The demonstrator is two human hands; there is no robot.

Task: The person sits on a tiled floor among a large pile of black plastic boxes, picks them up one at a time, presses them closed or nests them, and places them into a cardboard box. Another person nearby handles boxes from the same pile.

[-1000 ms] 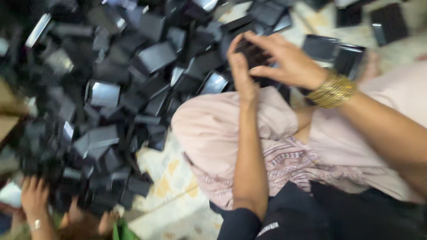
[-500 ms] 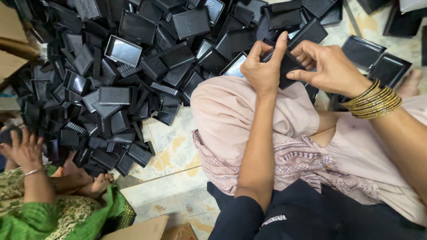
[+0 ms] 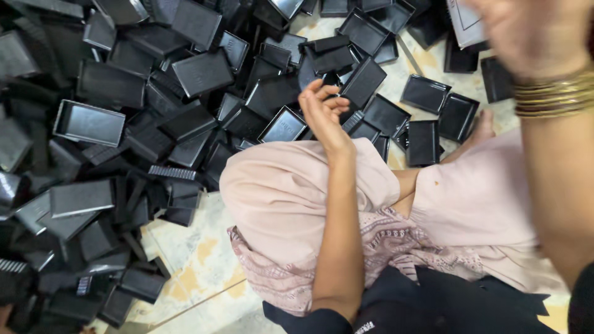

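My left hand (image 3: 323,113) hovers above my bent knee with its fingers loosely curled and apart, and nothing is in it. Just beyond it lies a black rectangular plastic tray (image 3: 284,127) at the edge of a big heap of such trays (image 3: 124,124). My right hand (image 3: 532,31) is raised at the top right, close to the camera and blurred, with gold bangles (image 3: 550,93) on its wrist. A pale tray (image 3: 465,21) shows beside its fingers; I cannot tell whether the hand holds it.
My knee in pink cloth (image 3: 278,185) fills the middle. More black trays (image 3: 427,93) lie scattered on the pale tiled floor (image 3: 198,260) to the right of my left hand. The heap covers the whole left and top.
Both hands were together on a black tray above my knee. Now they are apart: the left is empty and the right has swung up to the right. The other person has left the view.
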